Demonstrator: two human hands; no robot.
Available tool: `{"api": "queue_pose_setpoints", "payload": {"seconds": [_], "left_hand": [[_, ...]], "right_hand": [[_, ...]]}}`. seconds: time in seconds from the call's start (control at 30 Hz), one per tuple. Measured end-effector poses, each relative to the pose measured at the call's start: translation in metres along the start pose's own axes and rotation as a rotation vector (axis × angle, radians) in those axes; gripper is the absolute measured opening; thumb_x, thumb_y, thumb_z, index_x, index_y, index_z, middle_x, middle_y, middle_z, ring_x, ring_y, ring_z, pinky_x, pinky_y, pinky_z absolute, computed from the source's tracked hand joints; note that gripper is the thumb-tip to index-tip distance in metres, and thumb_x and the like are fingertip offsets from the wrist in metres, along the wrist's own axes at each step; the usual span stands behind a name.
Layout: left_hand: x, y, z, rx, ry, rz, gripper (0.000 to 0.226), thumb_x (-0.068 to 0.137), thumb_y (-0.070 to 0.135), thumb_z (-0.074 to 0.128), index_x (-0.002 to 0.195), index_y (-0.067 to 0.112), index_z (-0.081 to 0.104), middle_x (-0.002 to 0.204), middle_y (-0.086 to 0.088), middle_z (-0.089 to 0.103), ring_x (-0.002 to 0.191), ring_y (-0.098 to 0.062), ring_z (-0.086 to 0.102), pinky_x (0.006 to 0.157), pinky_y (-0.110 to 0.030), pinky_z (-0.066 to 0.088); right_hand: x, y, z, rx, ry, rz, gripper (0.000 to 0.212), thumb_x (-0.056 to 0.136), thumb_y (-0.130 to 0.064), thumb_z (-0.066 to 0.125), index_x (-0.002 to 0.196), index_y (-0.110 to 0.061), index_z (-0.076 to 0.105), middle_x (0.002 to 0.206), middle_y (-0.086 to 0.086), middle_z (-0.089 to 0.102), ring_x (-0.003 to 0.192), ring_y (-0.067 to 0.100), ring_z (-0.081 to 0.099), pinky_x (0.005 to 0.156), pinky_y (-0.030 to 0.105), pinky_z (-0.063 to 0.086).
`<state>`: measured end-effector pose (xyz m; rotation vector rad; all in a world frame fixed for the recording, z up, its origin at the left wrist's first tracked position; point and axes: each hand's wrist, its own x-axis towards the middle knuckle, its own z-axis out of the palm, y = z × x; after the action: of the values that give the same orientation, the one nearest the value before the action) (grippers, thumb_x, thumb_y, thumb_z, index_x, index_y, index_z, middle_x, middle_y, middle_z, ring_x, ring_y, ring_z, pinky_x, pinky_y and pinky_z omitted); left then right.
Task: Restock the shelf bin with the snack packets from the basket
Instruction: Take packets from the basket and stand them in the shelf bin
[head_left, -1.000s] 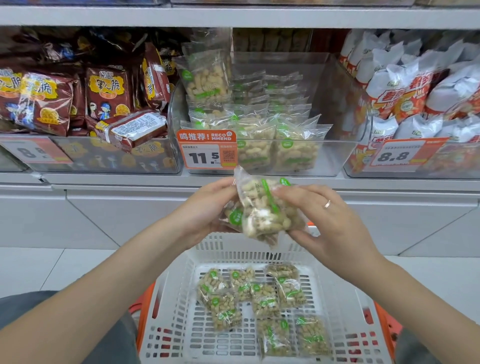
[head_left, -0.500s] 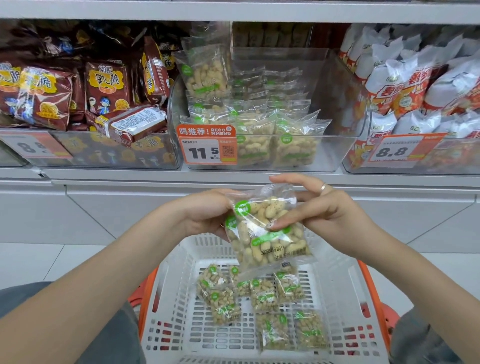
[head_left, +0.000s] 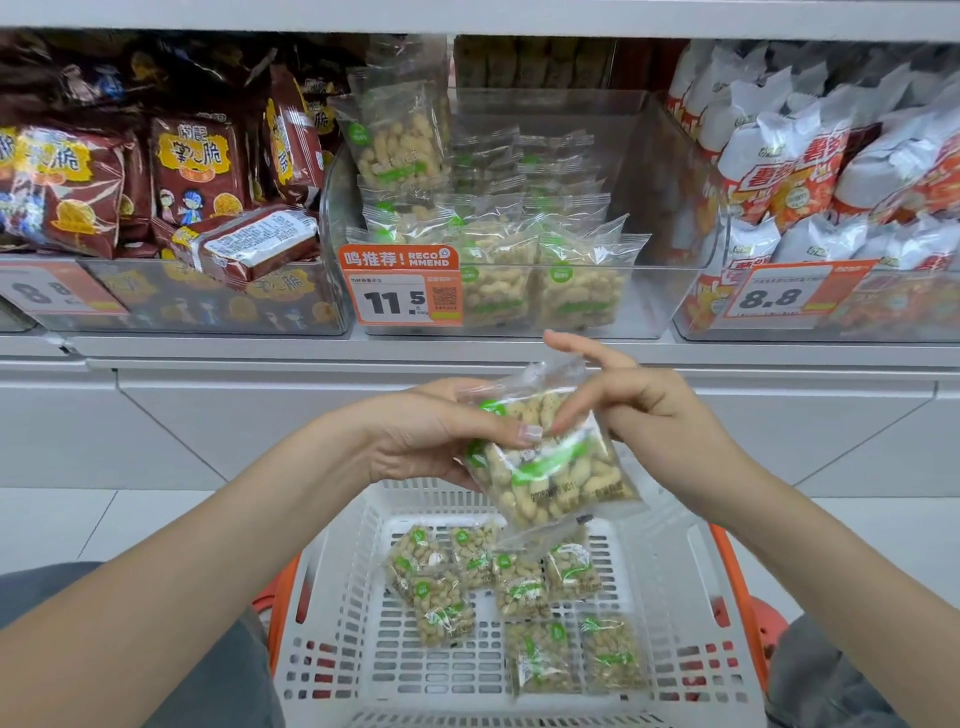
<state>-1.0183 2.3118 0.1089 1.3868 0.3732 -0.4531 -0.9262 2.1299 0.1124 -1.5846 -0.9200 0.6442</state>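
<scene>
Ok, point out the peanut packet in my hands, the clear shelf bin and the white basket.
Peanut packet (head_left: 558, 480), head view, on its clear front face.
Clear shelf bin (head_left: 649, 306), head view, on its bare front wall.
White basket (head_left: 322, 613), head view, on its slotted left wall.

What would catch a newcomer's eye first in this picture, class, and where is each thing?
First, the clear peanut packet held in mid-frame between the left hand and the right hand, above the white basket. Next, the orange price tag reading 11.5 on the front of the clear shelf bin, which is partly filled with matching packets.
</scene>
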Motion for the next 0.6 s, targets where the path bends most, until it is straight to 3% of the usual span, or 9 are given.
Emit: {"api": "queue_pose_setpoints", "payload": {"seconds": [0.1,0.17,0.2,0.3,0.4,0.5,0.6], "left_hand": [[-0.002,0.003,-0.004,0.051,0.064,0.015,0.041,0.070,0.008,0.078,0.109,0.019,0.066,0.099,-0.003,0.071,0.093,-0.020,0.065,0.077,-0.031,0.056],[-0.004,0.002,-0.003,0.139,0.119,0.042,0.056,0.069,0.007,0.081,0.120,0.018,0.062,0.109,-0.006,0.070,0.093,-0.020,0.068,0.077,-0.032,0.057],[-0.004,0.000,-0.001,0.160,0.182,0.076,0.062,0.067,0.006,0.083,0.123,0.020,0.059,0.111,-0.005,0.068,0.086,-0.016,0.070,0.072,-0.031,0.058],[-0.003,-0.008,0.008,0.067,0.383,0.235,0.069,0.066,0.004,0.082,0.125,0.022,0.052,0.115,0.002,0.062,0.076,-0.009,0.066,0.057,-0.021,0.055],[0.001,-0.018,0.011,-0.233,0.323,0.301,0.078,0.060,0.003,0.081,0.129,0.010,0.046,0.121,-0.006,0.061,0.093,-0.015,0.065,0.063,-0.017,0.053],[0.002,-0.032,0.025,-0.087,0.176,0.247,0.081,0.060,0.008,0.085,0.130,0.012,0.044,0.120,-0.005,0.065,0.104,-0.016,0.066,0.083,-0.022,0.054],[0.006,-0.044,0.037,-0.051,0.168,0.241,0.079,0.069,-0.002,0.080,0.133,0.016,0.038,0.124,-0.004,0.063,0.109,-0.016,0.065,0.091,-0.028,0.053]], "right_hand": [[0.001,0.000,0.004,0.401,0.031,0.210,0.045,0.086,-0.014,0.048,0.122,-0.038,0.059,0.133,-0.005,0.056,0.088,0.010,0.066,0.075,0.032,0.049],[-0.002,0.003,0.009,0.286,-0.083,0.341,0.054,0.078,-0.047,0.057,0.129,-0.052,0.042,0.126,-0.003,0.062,0.094,0.014,0.067,0.079,0.030,0.051],[-0.003,0.008,0.013,0.155,-0.114,0.374,0.064,0.074,-0.054,0.064,0.131,-0.056,0.035,0.120,0.000,0.065,0.095,0.013,0.068,0.080,0.027,0.052],[-0.003,0.022,0.025,0.076,0.005,0.358,0.095,0.067,-0.035,0.082,0.139,-0.050,0.022,0.113,0.004,0.066,0.088,0.005,0.069,0.078,0.020,0.053],[0.002,0.028,0.022,0.305,0.150,0.278,0.111,0.051,-0.024,0.087,0.140,-0.044,0.023,0.115,0.004,0.068,0.097,0.009,0.069,0.082,0.025,0.055],[0.005,0.027,0.018,0.339,0.142,0.239,0.101,0.052,-0.005,0.089,0.131,-0.037,0.035,0.096,-0.003,0.075,0.091,0.011,0.071,0.071,0.021,0.055],[0.005,0.027,0.020,0.289,0.063,0.262,0.076,0.055,-0.010,0.084,0.122,-0.014,0.049,0.094,0.000,0.074,0.088,0.014,0.071,0.069,0.022,0.055]]}}
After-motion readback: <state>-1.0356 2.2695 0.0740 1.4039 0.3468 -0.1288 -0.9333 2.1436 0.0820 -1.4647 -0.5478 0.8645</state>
